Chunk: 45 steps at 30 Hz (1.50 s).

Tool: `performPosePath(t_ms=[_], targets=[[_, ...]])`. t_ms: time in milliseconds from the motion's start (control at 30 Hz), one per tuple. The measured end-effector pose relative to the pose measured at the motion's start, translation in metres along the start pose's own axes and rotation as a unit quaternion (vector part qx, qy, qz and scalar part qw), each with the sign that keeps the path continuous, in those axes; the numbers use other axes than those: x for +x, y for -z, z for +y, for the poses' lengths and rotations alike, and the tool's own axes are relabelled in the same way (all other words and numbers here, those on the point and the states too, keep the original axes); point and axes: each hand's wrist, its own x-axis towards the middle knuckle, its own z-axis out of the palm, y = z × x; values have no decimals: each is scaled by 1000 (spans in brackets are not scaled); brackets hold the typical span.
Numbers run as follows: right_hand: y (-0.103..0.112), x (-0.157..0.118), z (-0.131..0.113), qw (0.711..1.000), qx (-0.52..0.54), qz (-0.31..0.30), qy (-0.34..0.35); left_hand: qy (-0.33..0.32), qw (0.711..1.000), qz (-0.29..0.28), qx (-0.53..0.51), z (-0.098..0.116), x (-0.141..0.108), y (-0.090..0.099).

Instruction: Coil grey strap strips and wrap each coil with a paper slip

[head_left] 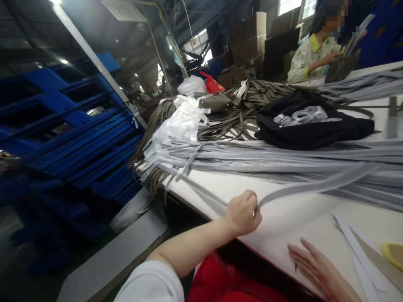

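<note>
Near the front edge of the white table (283, 218), my left hand (244, 212) is closed round a long grey strip (315, 183). The strip runs from the fist up to the right, and another length lies to the left of it. My right hand (315, 264) is over the table edge at the lower right, its fingers stretched out and holding nothing. A thick layer of grey strips (283, 161) lies across the table beyond both hands.
Scissors with yellow handles (393, 256) and pale strips lie at the right. Farther back are a black cloth (315, 130) holding clear rings, white plastic bags (181, 121) and olive straps (261, 94). Another person (315, 58) handles strips across the table. Blue racks (78, 138) stand left.
</note>
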Motion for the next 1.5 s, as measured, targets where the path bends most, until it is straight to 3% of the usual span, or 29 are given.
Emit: performPosePath(t_ms=[67, 167, 200, 267, 333, 400, 467, 500, 567, 633, 733, 900, 967, 1100, 1167, 1267, 1367, 1467, 1500], targets=[[-8, 24, -34, 975, 210, 47, -49, -6, 999, 23, -41, 11, -52, -13], [-17, 51, -92, 939, 334, 62, -43, 28, 995, -22, -97, 18, -116, -37], [-22, 56, -108, 936, 343, 75, -19, 29, 988, -64, -135, 18, -131, -41], [-37, 56, -130, 949, 311, 43, 21, 32, 962, -129, -240, 16, -148, -42], [-60, 46, -138, 972, 216, -81, 34, 71, 918, -118, -373, 10, -152, -28], [-85, 33, -132, 959, 82, -268, 39, 139, 838, -46, -525, 0, -146, -6], [-107, 23, -114, 897, -39, -437, 52, 189, 717, 21, -670, -13, -138, 17], [-116, 21, -100, 866, -81, -490, 52, 210, 656, 55, -723, -20, -135, 27], [-125, 22, -69, 832, -130, -538, 32, 259, 565, 141, -770, -36, -134, 38], [-128, 28, -36, 826, -152, -543, 5, 307, 526, 236, -757, -50, -139, 41], [-125, 35, -4, 831, -182, -526, -14, 346, 528, 300, -715, -62, -151, 33], [-132, 28, -6, 862, -130, -490, 10, 313, 554, 209, -742, -46, -163, -4], [-136, 23, -7, 879, -98, -467, -13, 303, 569, 173, -745, -37, -166, -16], [-132, 17, 7, 894, -167, -415, -8, 321, 599, 118, -725, -46, -179, -10], [-125, 17, 16, 888, -235, -392, 49, 334, 607, 47, -720, -63, -187, 2], [-117, 17, 26, 856, -326, -376, 142, 377, 605, -130, -689, -82, -199, 8], [-115, 19, 33, 816, -410, -355, 199, 435, 601, -219, -634, -77, -209, -6], [-115, 20, 35, 798, -459, -323, 219, 403, 557, -345, -639, -61, -216, -19], [-114, 20, 35, 802, -451, -327, 216, 385, 568, -363, -631, -57, -217, -19]])
